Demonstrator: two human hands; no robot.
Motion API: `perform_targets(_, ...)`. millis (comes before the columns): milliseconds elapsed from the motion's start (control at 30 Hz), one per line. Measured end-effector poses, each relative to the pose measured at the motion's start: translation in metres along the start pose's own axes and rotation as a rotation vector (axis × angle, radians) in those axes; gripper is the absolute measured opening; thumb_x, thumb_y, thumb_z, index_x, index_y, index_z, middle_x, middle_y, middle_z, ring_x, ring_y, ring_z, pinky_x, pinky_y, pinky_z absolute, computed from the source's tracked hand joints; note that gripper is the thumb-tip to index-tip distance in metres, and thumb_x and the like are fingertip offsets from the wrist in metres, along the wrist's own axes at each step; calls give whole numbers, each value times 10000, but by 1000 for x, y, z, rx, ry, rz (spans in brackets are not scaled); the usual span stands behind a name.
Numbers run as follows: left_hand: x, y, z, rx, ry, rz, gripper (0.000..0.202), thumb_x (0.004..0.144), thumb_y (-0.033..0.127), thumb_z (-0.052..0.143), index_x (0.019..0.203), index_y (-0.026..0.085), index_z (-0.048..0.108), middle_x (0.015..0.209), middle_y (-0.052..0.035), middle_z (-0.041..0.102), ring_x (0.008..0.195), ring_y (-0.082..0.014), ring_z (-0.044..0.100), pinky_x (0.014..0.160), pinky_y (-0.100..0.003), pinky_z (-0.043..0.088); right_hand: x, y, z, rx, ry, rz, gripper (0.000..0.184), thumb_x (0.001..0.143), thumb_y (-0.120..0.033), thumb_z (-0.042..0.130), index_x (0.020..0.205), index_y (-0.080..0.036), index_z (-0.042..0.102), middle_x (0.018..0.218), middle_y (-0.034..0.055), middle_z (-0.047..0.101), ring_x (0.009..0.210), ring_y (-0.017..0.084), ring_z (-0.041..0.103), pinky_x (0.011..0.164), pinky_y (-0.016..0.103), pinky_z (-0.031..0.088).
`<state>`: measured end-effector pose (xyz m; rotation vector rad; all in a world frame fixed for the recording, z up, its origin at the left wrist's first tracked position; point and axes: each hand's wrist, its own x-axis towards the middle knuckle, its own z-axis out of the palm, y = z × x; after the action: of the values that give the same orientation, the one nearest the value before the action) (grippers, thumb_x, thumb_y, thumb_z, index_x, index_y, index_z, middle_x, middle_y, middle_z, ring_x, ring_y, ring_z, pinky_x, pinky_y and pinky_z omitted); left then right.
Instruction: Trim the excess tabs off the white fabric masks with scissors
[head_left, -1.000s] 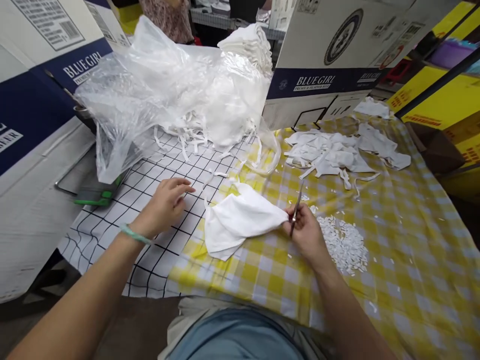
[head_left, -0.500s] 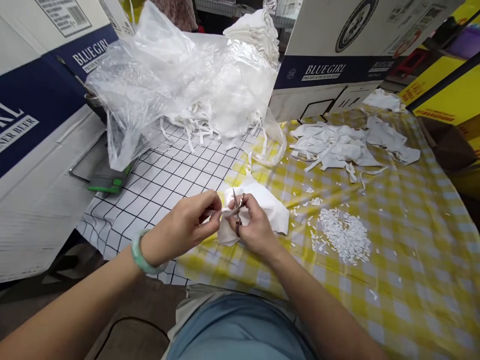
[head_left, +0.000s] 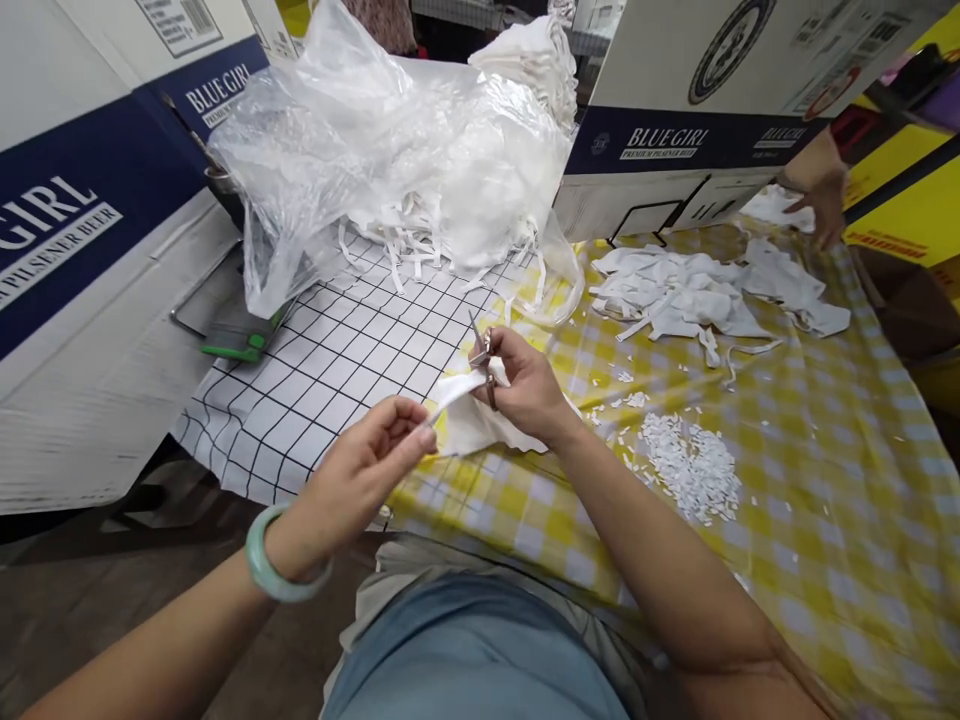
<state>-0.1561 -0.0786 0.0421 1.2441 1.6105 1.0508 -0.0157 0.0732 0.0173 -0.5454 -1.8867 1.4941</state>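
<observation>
My left hand [head_left: 379, 455] pinches the near end of a white fabric strip that belongs to a white cloth piece [head_left: 484, 425]. In my right hand [head_left: 525, 385] is a small pair of scissors [head_left: 481, 350], its blades apart and tilted up and away from me. The strip runs taut between both hands, and the right fingers also touch the cloth by the scissors. Part of the cloth hangs beneath the right hand, close over the tablecloth. To the right lies a pile of small white clippings [head_left: 694, 468].
Behind are a clear plastic bag [head_left: 420, 150] of white strapped pieces and a pile of white cloth pieces [head_left: 682, 290]. Printed cartons [head_left: 667, 140] stand at the back and left. A green-and-grey tool [head_left: 240, 335] lies left. Another person's hand [head_left: 825, 195] touches cloth far right.
My hands have moved apart, the left toward me and the right up and away, stretching the strip between them. The cloth shifted with them. Another person's hand has come in at the far right.
</observation>
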Motion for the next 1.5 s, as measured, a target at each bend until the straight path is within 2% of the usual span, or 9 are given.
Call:
perform_targets(100,5,9,7,-628,-261,-274,410,970,383,344,1027,134,664,774,-89,639,532,-109,436,511,-261,400,6,-18,2,44,87,-162,224,692,-133,643,835,-232,501,877,-12,543,795,132,535,781,275,492)
perform_targets(233,14,16,18,-995,-380,-273,208,900,256,572,955,115,715,739,-45,602,628,-95,524,674,-240,480,-17,-24,-8,-26,220,-199,242,702,-121,691,818,-238,513,813,-25,515,701,122,486,682,266,473)
perform_targets(467,21,3,45,-1149,-546,-447,300,912,320,589,1007,61,707,707,-19,538,586,-69,472,582,-183,440,-82,-5,-37,-165,359,-44,236,703,-141,692,867,-242,555,792,-24,549,741,142,541,653,257,451)
perform_targets(600,28,2,61,-1143,-659,-478,225,821,193,677,1024,96,687,891,-70,640,779,-136,617,776,-261,521,-94,-7,-43,-268,379,-116,195,701,-96,636,794,-241,545,753,-22,547,741,154,547,674,279,450)
perform_targets(733,37,10,74,-1135,-791,-549,394,848,435,617,996,76,685,858,-103,662,731,-169,623,809,-349,536,-95,-7,-47,-302,376,-223,240,671,-29,612,750,-240,529,726,-25,534,719,158,527,728,315,461)
perform_targets(800,35,13,77,-1004,-710,-511,293,860,396,628,894,109,681,658,-12,553,563,-98,495,674,-278,511,-95,-6,-52,-308,365,-240,258,649,-6,590,744,-238,527,726,-25,539,706,155,518,725,317,462)
perform_targets(967,12,10,69,-418,-108,-90,115,826,282,712,816,171,683,703,2,549,628,-94,437,580,-192,392,-93,-4,-59,-409,296,-173,269,594,-1,524,742,-225,539,730,-22,554,688,143,521,652,275,429)
perform_targets(1200,16,8,70,-939,-547,-446,362,888,458,574,1052,146,656,968,-102,659,815,-187,630,741,-313,530,-76,1,-38,-396,356,-223,238,606,-12,511,717,-222,495,695,-40,522,619,116,472,600,249,387)
perform_targets(1500,17,2,65,-711,-358,-316,141,897,317,651,931,180,648,692,32,501,526,-43,331,473,-170,236,-80,-9,-44,-211,317,-20,192,642,-64,550,762,-213,536,746,-32,541,630,97,481,556,217,376)
